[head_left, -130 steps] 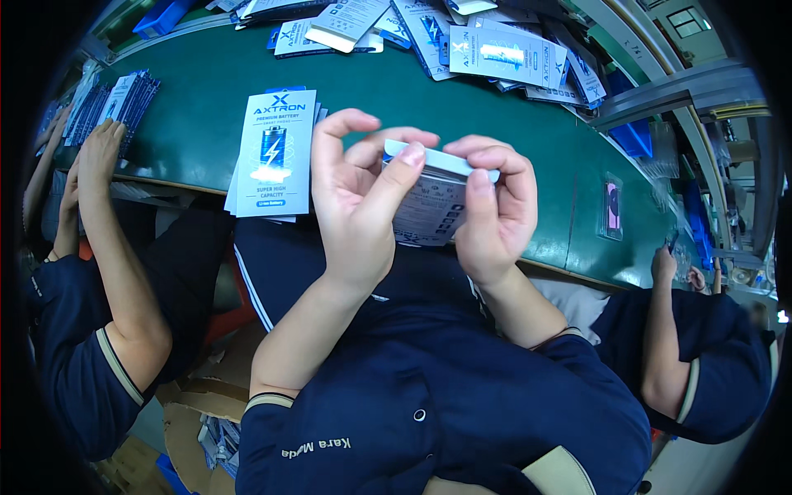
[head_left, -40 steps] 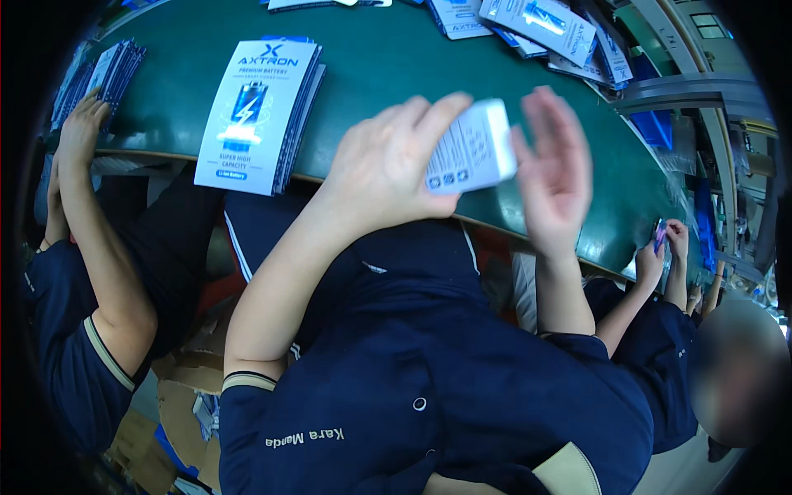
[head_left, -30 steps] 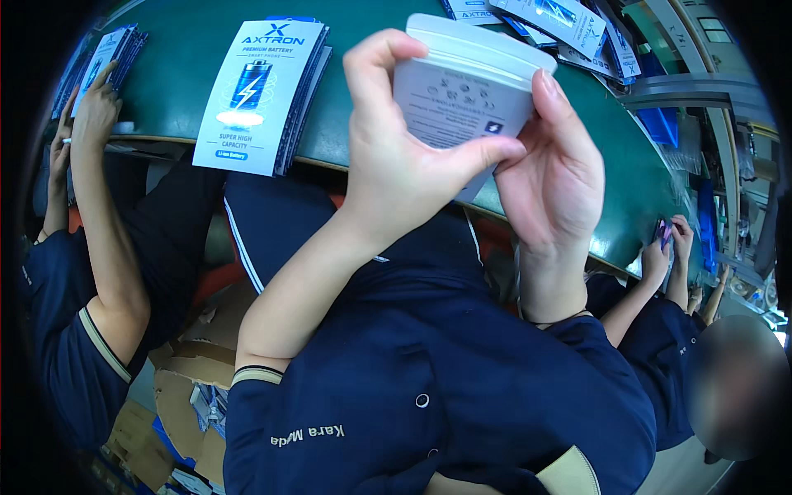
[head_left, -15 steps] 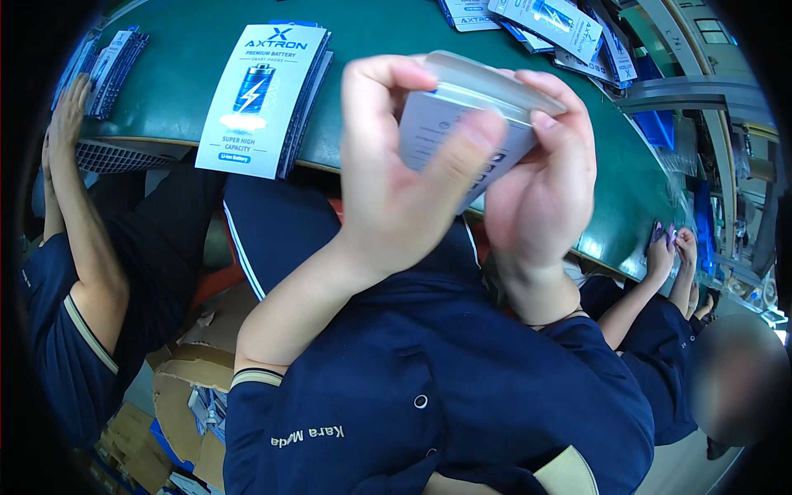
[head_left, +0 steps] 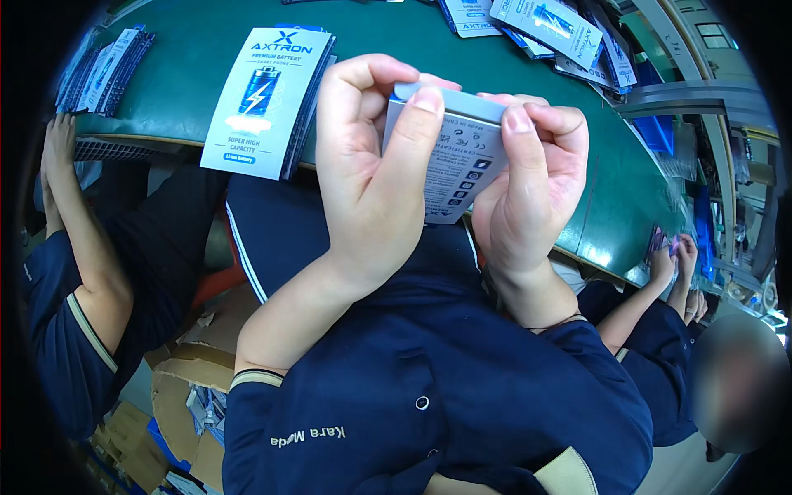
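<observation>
A slim white battery box (head_left: pixel 466 161) with small dark print and icons is held up between my hands, above the table's near edge. My left hand (head_left: pixel 371 157) pinches its upper left corner, thumb on the printed face and fingers behind. At the upper right corner, my right hand (head_left: pixel 532 161) grips it the same way. The top end of the box looks folded over, with a small blue patch at its left corner. Behind my left hand lies a stack of flat white and blue battery boxes (head_left: pixel 264 107); the hand hides part of its right side.
More battery boxes lie in a loose pile (head_left: pixel 561 37) at the far right and a row (head_left: pixel 107 70) at the far left of the green table (head_left: pixel 181 49). Co-workers sit on both sides. An open cardboard carton (head_left: pixel 186 388) stands low at left.
The raised, open-looking flap on top of the box is now folded down. Both thumbs have moved to the top corners, and the printed face shows more fully.
</observation>
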`<act>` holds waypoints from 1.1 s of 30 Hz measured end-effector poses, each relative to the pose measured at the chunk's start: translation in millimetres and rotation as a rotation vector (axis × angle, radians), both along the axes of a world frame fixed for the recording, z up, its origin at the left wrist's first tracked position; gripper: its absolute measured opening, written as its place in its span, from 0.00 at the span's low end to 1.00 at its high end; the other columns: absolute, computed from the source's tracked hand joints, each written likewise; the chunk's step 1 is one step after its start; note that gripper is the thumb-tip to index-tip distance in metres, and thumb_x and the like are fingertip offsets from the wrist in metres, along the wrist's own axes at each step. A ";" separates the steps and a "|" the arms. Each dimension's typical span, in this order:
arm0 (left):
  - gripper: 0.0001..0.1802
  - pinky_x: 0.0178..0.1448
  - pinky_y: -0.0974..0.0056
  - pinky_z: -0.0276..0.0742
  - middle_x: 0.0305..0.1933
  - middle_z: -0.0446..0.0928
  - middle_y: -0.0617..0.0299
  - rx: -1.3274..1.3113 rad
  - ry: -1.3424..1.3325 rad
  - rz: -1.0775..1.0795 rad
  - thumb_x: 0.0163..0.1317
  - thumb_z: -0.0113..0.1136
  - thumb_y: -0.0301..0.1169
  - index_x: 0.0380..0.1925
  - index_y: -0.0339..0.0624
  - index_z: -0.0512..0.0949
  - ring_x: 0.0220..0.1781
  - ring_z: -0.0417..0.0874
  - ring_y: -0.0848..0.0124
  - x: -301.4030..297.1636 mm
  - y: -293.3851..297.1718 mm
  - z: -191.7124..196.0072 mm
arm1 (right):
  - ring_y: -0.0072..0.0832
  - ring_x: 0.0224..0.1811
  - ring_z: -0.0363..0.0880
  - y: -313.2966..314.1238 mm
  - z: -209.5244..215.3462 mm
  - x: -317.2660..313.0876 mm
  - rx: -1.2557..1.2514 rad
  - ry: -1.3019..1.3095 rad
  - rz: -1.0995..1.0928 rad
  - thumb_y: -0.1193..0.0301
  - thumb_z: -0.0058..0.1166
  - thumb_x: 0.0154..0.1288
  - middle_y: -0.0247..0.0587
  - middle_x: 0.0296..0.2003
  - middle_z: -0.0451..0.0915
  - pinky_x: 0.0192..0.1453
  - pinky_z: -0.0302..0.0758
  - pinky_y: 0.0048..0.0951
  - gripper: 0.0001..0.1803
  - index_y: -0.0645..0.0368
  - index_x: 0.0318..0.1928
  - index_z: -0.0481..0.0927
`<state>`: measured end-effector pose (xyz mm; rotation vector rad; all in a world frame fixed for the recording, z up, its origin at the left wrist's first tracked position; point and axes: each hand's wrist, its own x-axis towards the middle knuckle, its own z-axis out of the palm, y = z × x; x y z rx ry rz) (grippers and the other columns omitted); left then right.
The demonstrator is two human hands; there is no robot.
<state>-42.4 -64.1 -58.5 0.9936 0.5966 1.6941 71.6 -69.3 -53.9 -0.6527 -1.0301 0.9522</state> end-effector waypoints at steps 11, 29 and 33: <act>0.16 0.45 0.76 0.73 0.48 0.70 0.55 0.313 0.050 0.190 0.62 0.64 0.17 0.42 0.40 0.65 0.40 0.77 0.78 4.3 15.3 -11.1 | 0.27 0.43 0.81 18.4 2.5 2.9 0.250 -0.227 0.052 0.87 0.67 0.52 0.49 0.42 0.77 0.47 0.81 0.28 0.23 0.58 0.40 0.66; 0.72 0.68 0.35 0.66 0.76 0.32 0.33 0.287 1.154 1.031 0.38 0.84 0.42 0.74 0.59 0.37 0.73 0.54 0.31 -111.1 -0.6 -105.4 | 0.46 0.67 0.71 66.5 -14.4 -60.4 0.642 -0.993 0.488 0.75 0.56 0.54 0.47 0.55 0.79 0.78 0.45 0.57 0.15 0.58 0.45 0.78; 0.73 0.62 0.46 0.73 0.76 0.31 0.32 0.357 1.253 0.920 0.41 0.82 0.37 0.76 0.67 0.34 0.66 0.66 0.39 -124.4 6.6 -101.7 | 0.39 0.66 0.69 104.8 -35.9 -81.7 0.305 -0.389 -0.034 0.72 0.51 0.65 0.50 0.59 0.75 0.76 0.53 0.43 0.17 0.62 0.54 0.74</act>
